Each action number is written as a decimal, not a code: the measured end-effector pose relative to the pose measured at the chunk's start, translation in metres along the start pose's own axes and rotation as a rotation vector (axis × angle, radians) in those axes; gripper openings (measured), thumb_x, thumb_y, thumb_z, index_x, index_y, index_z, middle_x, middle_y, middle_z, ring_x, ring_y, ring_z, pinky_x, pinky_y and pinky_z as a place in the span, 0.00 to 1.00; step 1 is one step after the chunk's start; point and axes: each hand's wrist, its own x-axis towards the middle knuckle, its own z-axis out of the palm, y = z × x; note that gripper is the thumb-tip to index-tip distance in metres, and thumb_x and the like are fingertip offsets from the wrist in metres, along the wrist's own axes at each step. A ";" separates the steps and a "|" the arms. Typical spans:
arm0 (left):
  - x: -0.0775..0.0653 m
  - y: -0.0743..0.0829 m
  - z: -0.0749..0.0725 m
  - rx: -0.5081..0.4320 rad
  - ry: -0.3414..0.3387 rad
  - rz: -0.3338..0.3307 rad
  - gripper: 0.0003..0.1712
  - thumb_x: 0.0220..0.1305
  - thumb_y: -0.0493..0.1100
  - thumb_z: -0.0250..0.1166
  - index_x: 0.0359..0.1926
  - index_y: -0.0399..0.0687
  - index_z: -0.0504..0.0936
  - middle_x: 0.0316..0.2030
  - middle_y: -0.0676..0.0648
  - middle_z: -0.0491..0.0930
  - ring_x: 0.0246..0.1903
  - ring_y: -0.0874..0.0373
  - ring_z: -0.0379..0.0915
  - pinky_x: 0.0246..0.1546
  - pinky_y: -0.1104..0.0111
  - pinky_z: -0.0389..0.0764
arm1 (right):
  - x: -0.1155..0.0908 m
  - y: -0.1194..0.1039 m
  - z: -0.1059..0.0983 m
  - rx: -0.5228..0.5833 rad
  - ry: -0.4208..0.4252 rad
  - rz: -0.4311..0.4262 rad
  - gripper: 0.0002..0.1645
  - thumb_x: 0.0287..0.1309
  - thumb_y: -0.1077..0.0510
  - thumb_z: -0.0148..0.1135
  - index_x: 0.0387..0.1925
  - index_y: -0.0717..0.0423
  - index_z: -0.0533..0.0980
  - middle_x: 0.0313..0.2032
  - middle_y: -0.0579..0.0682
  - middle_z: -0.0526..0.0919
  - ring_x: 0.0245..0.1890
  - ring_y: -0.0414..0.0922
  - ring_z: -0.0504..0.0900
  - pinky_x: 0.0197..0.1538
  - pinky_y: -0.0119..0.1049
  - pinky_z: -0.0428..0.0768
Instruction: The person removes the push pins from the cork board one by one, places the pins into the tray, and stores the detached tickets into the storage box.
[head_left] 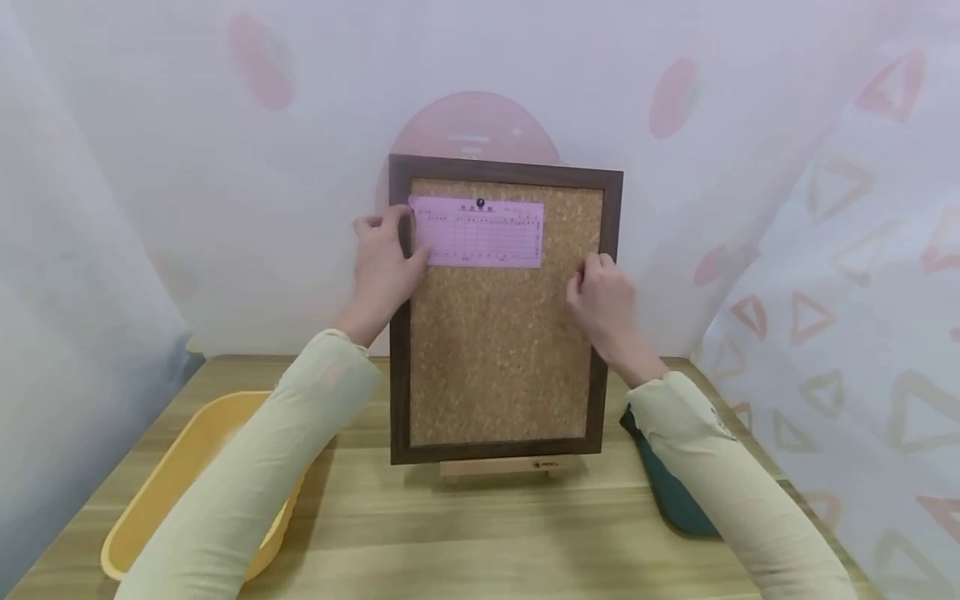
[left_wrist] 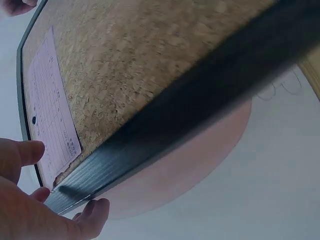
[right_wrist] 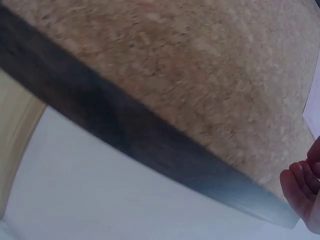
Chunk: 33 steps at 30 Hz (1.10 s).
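Note:
A framed corkboard (head_left: 502,358) with a dark wood border stands upright on a small wooden easel (head_left: 498,468). A pink printed form (head_left: 487,233) lies against its upper left, with a black pushpin (head_left: 481,202) at the form's top middle. My left hand (head_left: 385,257) is at the board's left edge; its thumb touches the form's lower left corner and a fingertip reaches the upper left one. In front of the right border is my right hand (head_left: 603,300), fingers curled and tips together. Whether something small sits between those fingertips is hidden.
A yellow tray (head_left: 123,533) sits on the wooden table (head_left: 420,542) at left, partly under my left sleeve. At right, a dark green tray or mat (head_left: 678,500) is partly covered by my right sleeve. Pale patterned curtains (head_left: 847,250) enclose the table.

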 end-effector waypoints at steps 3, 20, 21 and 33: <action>0.007 0.003 0.003 -0.042 -0.002 -0.030 0.35 0.63 0.43 0.59 0.70 0.51 0.57 0.62 0.31 0.54 0.58 0.38 0.64 0.61 0.52 0.67 | 0.006 -0.009 0.003 0.005 -0.017 -0.013 0.07 0.55 0.65 0.52 0.27 0.67 0.74 0.27 0.61 0.78 0.24 0.55 0.77 0.28 0.47 0.77; 0.022 -0.016 -0.010 -0.105 0.171 -0.066 0.16 0.63 0.36 0.56 0.50 0.32 0.73 0.59 0.33 0.58 0.61 0.41 0.61 0.64 0.57 0.63 | 0.056 -0.081 0.046 0.112 -0.021 -0.107 0.07 0.56 0.65 0.55 0.30 0.66 0.77 0.29 0.59 0.81 0.27 0.53 0.80 0.32 0.44 0.79; 0.022 -0.017 -0.010 -0.105 0.186 -0.059 0.15 0.63 0.35 0.56 0.48 0.31 0.74 0.58 0.33 0.59 0.61 0.41 0.61 0.64 0.57 0.63 | 0.060 -0.087 0.046 0.119 -0.027 -0.109 0.07 0.56 0.65 0.55 0.31 0.66 0.77 0.29 0.59 0.81 0.27 0.52 0.81 0.32 0.43 0.79; 0.027 -0.001 0.003 -0.132 0.237 -0.009 0.11 0.64 0.36 0.55 0.42 0.31 0.76 0.55 0.32 0.62 0.57 0.40 0.64 0.62 0.58 0.65 | 0.094 -0.107 0.037 0.108 -0.116 -0.057 0.08 0.59 0.64 0.55 0.38 0.65 0.77 0.37 0.58 0.82 0.36 0.52 0.82 0.40 0.42 0.79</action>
